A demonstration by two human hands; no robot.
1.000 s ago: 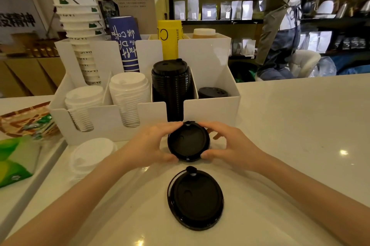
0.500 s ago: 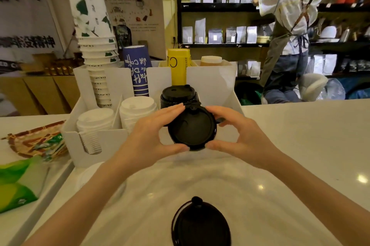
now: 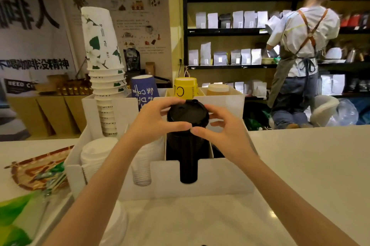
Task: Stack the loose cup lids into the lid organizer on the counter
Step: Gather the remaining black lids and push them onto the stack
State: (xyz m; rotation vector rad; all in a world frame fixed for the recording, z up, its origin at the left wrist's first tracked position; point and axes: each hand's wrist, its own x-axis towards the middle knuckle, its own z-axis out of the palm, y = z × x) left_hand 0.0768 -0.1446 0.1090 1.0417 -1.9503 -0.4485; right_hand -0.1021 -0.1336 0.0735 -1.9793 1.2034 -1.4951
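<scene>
A black cup lid [image 3: 187, 113] sits at the top of the tall stack of black lids [image 3: 187, 157] in the white lid organizer [image 3: 216, 177]. My left hand [image 3: 155, 120] grips the lid's left rim and my right hand [image 3: 221, 128] grips its right rim, thumbs nearly meeting in front. Whether the lid rests fully on the stack I cannot tell. To the left, stacks of white lids [image 3: 96, 153] fill two other slots. A loose white lid [image 3: 118, 223] lies on the counter in front of the organizer, partly behind my left forearm.
Paper cup stacks stand behind the organizer: a white-green one [image 3: 104, 69], a blue one [image 3: 143, 91], a yellow one [image 3: 185, 87]. A tray with packets [image 3: 38, 173] lies at left. A person in an apron [image 3: 300, 55] works at the shelves beyond the counter [image 3: 310, 165].
Both hands lifted the black lid from the counter up and forward onto the top of the black stack. The view tilted up, so the second loose black lid dropped out of sight.
</scene>
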